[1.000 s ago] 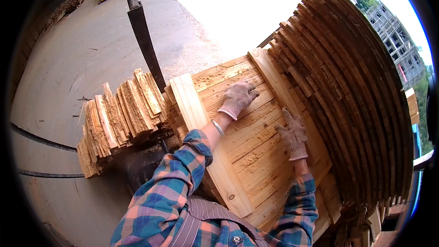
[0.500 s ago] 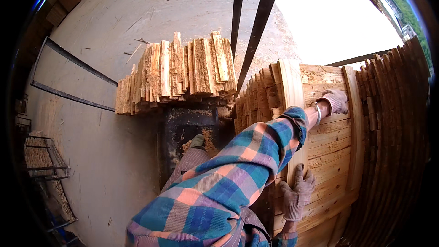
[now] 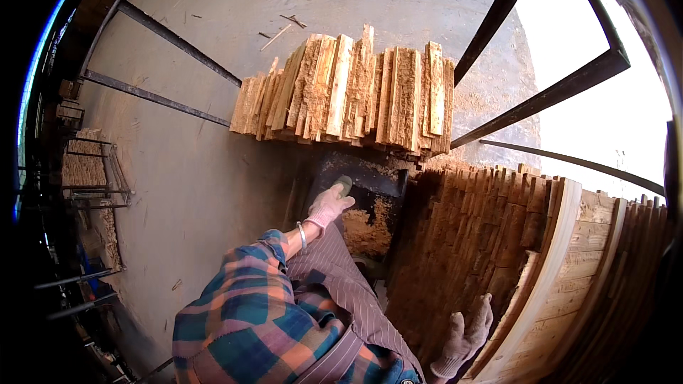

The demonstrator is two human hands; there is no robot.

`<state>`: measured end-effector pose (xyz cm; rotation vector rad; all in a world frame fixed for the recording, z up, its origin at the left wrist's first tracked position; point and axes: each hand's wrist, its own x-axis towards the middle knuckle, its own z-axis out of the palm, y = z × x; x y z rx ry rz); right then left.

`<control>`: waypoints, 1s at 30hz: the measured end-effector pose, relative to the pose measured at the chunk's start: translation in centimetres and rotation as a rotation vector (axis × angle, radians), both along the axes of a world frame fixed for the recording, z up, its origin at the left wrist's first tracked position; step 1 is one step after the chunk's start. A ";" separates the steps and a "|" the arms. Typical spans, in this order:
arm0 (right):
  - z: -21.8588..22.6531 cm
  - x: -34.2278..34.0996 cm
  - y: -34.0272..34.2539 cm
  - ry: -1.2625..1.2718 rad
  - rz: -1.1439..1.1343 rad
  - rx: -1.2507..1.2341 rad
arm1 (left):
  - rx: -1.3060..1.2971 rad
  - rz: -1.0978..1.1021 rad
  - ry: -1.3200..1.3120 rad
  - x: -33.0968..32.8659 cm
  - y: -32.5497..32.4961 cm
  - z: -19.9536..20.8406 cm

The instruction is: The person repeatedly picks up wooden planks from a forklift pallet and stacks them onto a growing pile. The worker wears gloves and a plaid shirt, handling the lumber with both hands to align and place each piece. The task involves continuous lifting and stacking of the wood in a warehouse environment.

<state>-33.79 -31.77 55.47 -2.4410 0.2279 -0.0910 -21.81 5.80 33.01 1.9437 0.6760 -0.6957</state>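
My left hand (image 3: pixel 330 208), in a pale knitted glove, hangs in front of my body with thumb and fingers apart. It holds nothing, and in the picture it overlaps the tip of my green shoe (image 3: pixel 344 183). At lower right my gloved right hand (image 3: pixel 466 333) has its fingers raised and spread. It is beside the edge of a pale wooden panel (image 3: pixel 578 270) with upright battens; I cannot tell whether it touches. More panels stand on edge behind that one. Left of it, a row of rough brown boards (image 3: pixel 469 235) stands upright.
Ahead, a bundle of rough wood strips (image 3: pixel 348 92) stands between black metal bars (image 3: pixel 167 35) on both sides. Beneath it is a black metal base (image 3: pixel 363 178) covered with sawdust. Stacked wood in a rack (image 3: pixel 87 163) lies far left. Splinters are scattered on the grey concrete floor (image 3: pixel 192 163).
My left hand has come off the panel and swung left to hang before my legs. My right hand has lifted from the panel's face to its near edge. The view has turned left.
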 end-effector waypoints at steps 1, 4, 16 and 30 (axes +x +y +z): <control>-2.4 2.7 3.8 0.202 -0.091 0.307 | 0.086 0.019 0.261 2.1 3.2 1.0; -14.6 7.0 10.7 0.667 -0.179 0.758 | 0.139 0.422 0.141 -1.3 13.8 -12.1; -46.2 25.2 34.0 1.229 -0.313 1.562 | 0.066 0.708 -0.146 11.2 33.2 -25.5; -56.7 28.2 55.2 1.101 -0.379 1.891 | -0.375 0.995 -0.325 20.3 31.1 -30.8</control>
